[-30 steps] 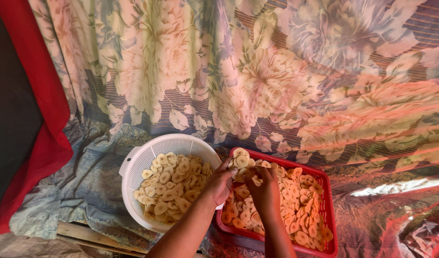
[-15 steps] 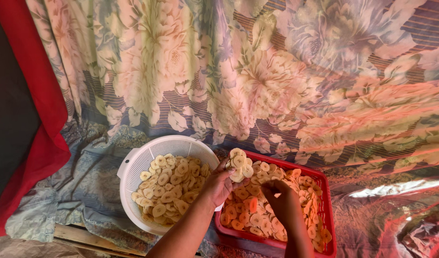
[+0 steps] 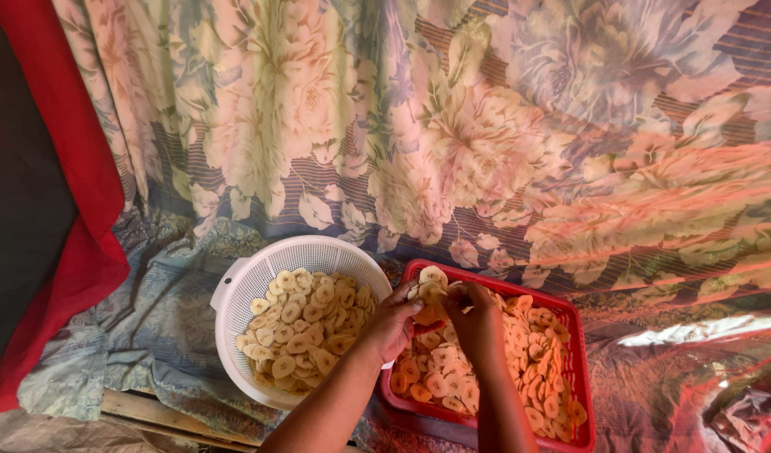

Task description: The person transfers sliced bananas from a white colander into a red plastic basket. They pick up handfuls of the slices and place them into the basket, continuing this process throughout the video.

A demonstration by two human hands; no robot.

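My left hand (image 3: 395,320) holds a small clump of pale round fruit slices (image 3: 429,285) above the near corner of a red plastic tray (image 3: 575,335). My right hand (image 3: 479,323) is up against the same clump, its fingers pinching at the slices. The tray holds a spread layer of yellow-orange slices (image 3: 532,369). To its left stands a white round perforated basket (image 3: 243,289) filled with more pale slices (image 3: 306,323). Both forearms come in from the bottom edge.
A flowered cloth (image 3: 452,143) hangs behind and drapes under the basket and tray. A red cloth (image 3: 75,210) hangs at the left. Wooden planks (image 3: 150,407) show at the bottom left, shiny plastic sheeting (image 3: 721,394) at the right.
My right hand was down among the tray's slices half a second ago and has come back up to the clump in my left hand. The view has shifted slightly.
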